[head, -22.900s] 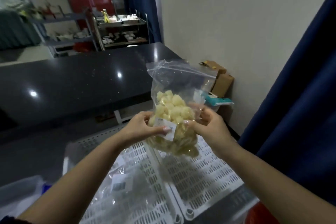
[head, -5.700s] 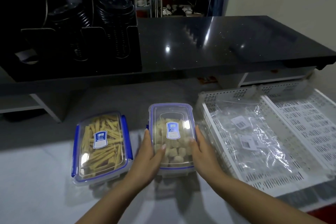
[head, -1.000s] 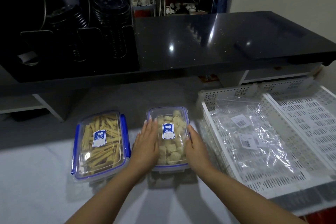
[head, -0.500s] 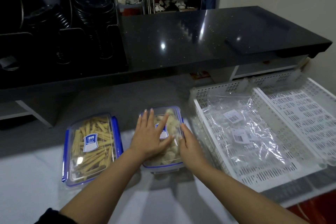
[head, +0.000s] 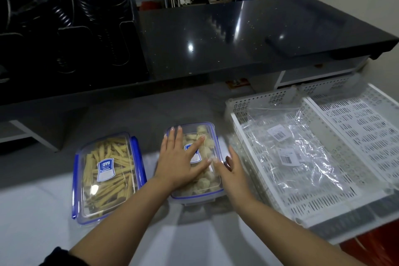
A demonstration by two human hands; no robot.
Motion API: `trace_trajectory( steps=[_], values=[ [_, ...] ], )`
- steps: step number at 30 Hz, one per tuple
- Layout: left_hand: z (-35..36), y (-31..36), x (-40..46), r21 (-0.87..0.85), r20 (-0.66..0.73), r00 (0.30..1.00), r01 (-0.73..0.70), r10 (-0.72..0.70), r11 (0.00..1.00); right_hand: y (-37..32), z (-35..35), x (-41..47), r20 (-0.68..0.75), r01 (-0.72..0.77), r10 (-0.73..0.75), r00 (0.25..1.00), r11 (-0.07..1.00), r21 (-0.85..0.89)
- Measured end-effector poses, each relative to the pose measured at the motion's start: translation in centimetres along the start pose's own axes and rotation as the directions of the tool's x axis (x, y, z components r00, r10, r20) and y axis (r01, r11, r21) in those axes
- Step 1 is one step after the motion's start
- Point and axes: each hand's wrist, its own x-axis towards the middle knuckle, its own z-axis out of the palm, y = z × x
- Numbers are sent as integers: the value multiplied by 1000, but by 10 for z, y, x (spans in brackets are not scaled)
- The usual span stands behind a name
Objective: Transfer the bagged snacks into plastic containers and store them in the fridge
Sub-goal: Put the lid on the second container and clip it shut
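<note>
A pale tabletop (head: pixel 43 218) carried two lidded plastic containers, the chunk container (head: pixel 207 192) beside the stick container (head: pixel 105 177), with a white crate (head: pixel 254 157) beyond.

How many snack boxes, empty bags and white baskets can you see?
Snack boxes: 2, the stick snack box and the puff snack box
Empty bags: 2, judging by two barcode labels
White baskets: 2, left basket, right basket
Total: 6

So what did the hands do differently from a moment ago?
The left hand slid from the side of the cube-snack container onto its lid and now presses flat. The right hand stayed at the right edge. The stick-snack container and the empty bags in the white tray didn't move.
</note>
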Motion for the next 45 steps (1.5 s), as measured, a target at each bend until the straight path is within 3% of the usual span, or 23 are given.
trace_trajectory(
  steps=[6, 13, 22, 37, 41, 45],
  values=[
    [0, 0, 0, 7, 17, 1000, 3, -3, 1000, -2, -4, 2, 6, -27, 28, 1000, 998, -53],
    [-1, 0, -1, 17, 14, 1000, 3, -4, 1000, -4, -1, -3, -120, 125, -143, 982, 982, -145],
    [1, 0, -1, 5, 2, 1000, -1, 1, 1000, -4, 6, -10, -73, 161, -192, 979, 937, -310],
    [0, 2, -2, -31, 5, 1000, 4, -4, 1000, 2, 8, -11, -76, 207, -255, 964, 899, -387],
    [1, -1, -1, -70, 26, 1000, 3, -1, 998, 2, 7, -6, 38, 292, -318, 947, 807, -513],
    [-2, -6, 1, -285, 18, 999, 31, -27, 958, -7, 9, 1, 252, 405, -326, 911, 590, -698]
  ],
)
